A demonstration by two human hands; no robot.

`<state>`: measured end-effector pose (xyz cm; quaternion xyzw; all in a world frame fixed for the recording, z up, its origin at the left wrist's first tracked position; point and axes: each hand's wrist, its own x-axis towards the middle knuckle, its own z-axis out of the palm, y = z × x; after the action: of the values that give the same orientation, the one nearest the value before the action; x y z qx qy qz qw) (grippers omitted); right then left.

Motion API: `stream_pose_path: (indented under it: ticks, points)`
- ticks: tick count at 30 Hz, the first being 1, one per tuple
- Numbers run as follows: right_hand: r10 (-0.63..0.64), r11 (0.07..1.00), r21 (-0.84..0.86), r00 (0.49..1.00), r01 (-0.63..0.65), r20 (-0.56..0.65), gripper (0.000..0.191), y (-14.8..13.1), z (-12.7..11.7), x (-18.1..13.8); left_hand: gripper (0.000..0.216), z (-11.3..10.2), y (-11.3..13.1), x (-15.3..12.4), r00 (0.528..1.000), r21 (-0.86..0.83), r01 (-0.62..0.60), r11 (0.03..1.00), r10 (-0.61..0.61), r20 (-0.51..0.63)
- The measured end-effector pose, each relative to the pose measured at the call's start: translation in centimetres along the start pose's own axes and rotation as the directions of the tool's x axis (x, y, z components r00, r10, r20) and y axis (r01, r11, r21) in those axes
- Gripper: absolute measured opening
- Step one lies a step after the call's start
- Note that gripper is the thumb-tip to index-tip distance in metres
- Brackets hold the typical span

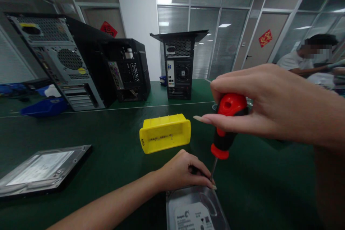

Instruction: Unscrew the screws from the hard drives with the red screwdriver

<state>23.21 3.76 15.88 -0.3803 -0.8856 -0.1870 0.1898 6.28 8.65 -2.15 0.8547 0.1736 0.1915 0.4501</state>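
Observation:
A red and black screwdriver (229, 122) stands nearly upright, its handle gripped by my right hand (269, 104) with the thumb pointing left. Its thin metal shaft runs down to the far right corner of a Seagate hard drive (194, 208) that lies label up at the bottom of the view. There my left hand (185, 170) pinches round the lower end of the shaft with thumb and forefinger, right at the drive's edge. The fingers cover the screwdriver's tip, and any small part there is hidden.
Beyond my left hand a yellow bin (165, 134) lies on the green table (115, 143). Another hard drive (40, 169) rests at left. Computer cases (179, 68) stand at the back, with a blue bin (44, 107) beside them. A person (304, 57) sits at far right.

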Motion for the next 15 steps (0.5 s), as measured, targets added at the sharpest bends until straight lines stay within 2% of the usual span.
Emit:
stream_pose_path:
  ticks: [3,6,10,12,15]
  points:
    - [0.035,0.999,0.028,0.999,-0.035,0.003,0.045,-0.1,0.2,0.1,0.014,0.0,-0.1,0.0,1.000,0.000,-0.011,1.000,0.011,-0.003]
    - [0.048,0.964,0.255,0.994,-0.073,0.103,0.041,0.0,0.1,0.2,0.015,0.1,-0.2,0.0,1.000,0.019,-0.024,1.000,0.024,0.000]
    - [-0.033,0.835,0.543,0.978,-0.086,0.207,0.034,0.8,-0.5,-0.1,0.017,0.1,-0.4,0.0,1.000,0.023,-0.023,0.999,0.024,-0.008]
    - [-0.034,0.808,0.581,0.976,-0.101,0.217,0.028,1.2,-0.7,-0.3,0.016,0.1,-0.4,0.0,1.000,0.019,-0.020,1.000,0.020,-0.009]
    - [-0.017,0.819,0.565,0.978,-0.106,0.207,0.026,1.5,-0.9,-0.5,0.015,0.1,-0.3,-0.1,1.000,0.021,-0.023,1.000,0.023,-0.016]
